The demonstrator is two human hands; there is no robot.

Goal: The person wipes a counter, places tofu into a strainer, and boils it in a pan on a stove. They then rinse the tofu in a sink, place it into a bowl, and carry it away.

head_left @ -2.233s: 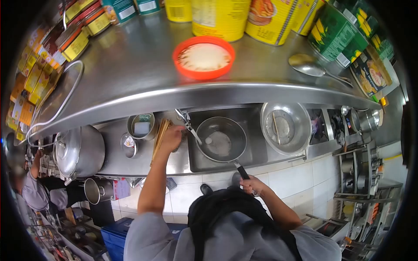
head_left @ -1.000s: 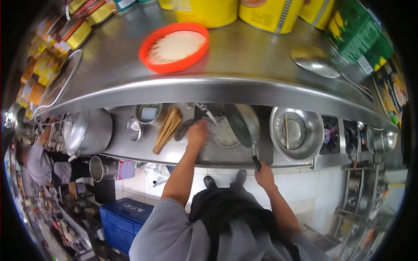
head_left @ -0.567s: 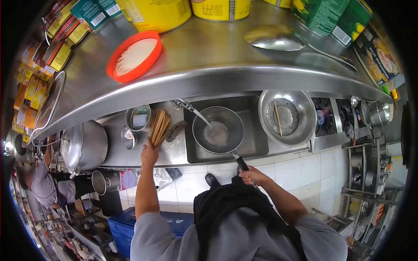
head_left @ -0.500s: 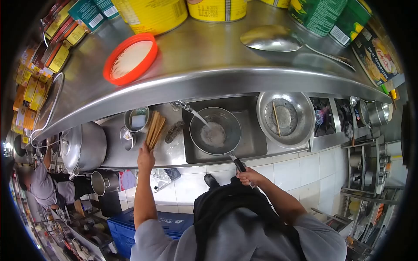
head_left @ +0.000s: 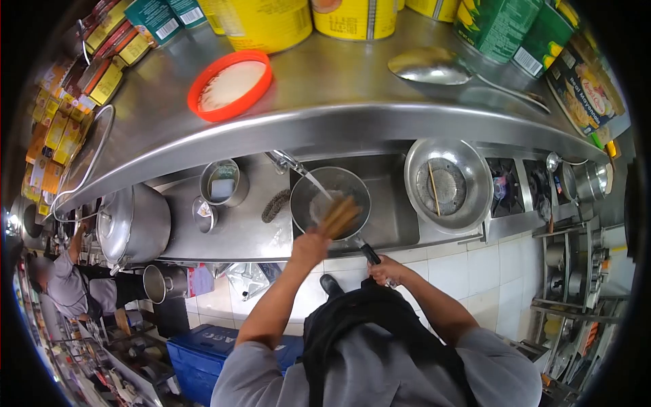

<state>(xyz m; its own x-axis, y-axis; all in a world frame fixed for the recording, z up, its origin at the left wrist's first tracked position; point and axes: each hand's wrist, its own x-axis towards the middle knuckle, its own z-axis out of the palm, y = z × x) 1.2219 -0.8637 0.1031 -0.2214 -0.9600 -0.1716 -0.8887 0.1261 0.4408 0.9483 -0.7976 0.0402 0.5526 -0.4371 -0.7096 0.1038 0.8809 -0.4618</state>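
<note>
Scrubbing position: bamboo brush (head_left: 339, 216) sits inside the wok (head_left: 330, 203), gripped by the left hand (head_left: 310, 245) just below the rim. Right hand (head_left: 386, 270) is clenched on the wok handle (head_left: 369, 254). Tap stream (head_left: 315, 183) lands ahead of both hands (sink basin (head_left: 393, 210) beneath). Risk: wet handle slips, wok tips, water splashes twd the burner (head_left: 502, 186), far right of the right hand.
</note>
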